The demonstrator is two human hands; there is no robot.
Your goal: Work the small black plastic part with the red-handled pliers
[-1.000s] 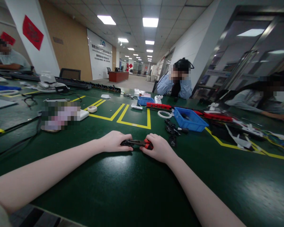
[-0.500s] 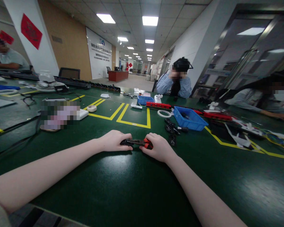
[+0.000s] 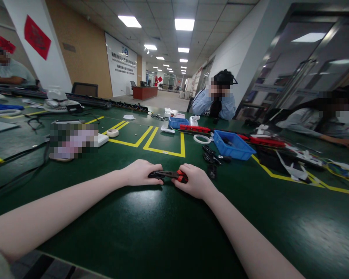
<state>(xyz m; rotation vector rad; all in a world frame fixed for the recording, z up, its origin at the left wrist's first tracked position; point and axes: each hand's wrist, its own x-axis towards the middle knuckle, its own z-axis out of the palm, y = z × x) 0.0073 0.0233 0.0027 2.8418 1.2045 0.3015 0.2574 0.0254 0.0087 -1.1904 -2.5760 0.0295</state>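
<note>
In the head view, my right hand (image 3: 193,180) is closed around the red handles of a pair of pliers (image 3: 181,176). The metal jaws point left, toward my left hand (image 3: 142,173). That hand is closed on a small black part (image 3: 155,174), whose exact kind I cannot make out. The plier tips meet or overlap the black part; whether they grip it is too small to tell. Both hands are low over the green table (image 3: 151,224). To the right of my right hand lie bundled black cables (image 3: 209,155).
A blue bin (image 3: 234,145) with dark items stands right of the cables, beside a white ring (image 3: 202,139). Yellow tape (image 3: 164,152) marks the table. A tape roll (image 3: 112,133) and a blurred-out phone-like object lie left. One person (image 3: 215,99) sits opposite; others sit at both sides.
</note>
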